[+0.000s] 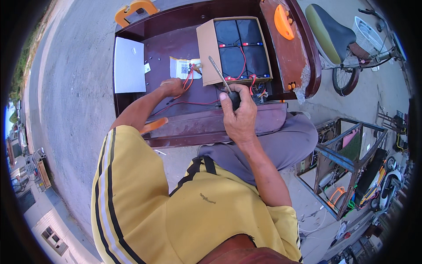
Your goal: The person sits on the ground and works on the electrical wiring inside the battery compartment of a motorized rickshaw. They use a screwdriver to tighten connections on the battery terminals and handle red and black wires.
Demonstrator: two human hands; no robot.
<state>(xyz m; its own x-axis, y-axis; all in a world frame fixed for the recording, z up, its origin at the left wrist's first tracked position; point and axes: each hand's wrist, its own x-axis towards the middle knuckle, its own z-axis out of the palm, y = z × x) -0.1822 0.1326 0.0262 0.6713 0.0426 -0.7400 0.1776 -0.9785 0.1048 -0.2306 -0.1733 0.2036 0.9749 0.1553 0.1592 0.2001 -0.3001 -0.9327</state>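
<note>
Clearly the work sat inside the dark red vehicle compartment (176, 44), where black batteries (241, 46) lay in a cardboard box (206, 53) on the far right side. To my eye, the step called for steadying the loose leads before bringing the metal tip near the terminals, so that it would bridge nothing. The right hand (238, 115) was closed in a full fist around the black handle of a screwdriver (224, 81), its shaft pointing away toward the box's near left corner. The left hand (172, 87) rested on the compartment floor, fingers curled around a bundle of red wires (188, 81), just beside a printed paper slip (182, 68). A grey flat panel (129, 65) lay on the far left.
</note>
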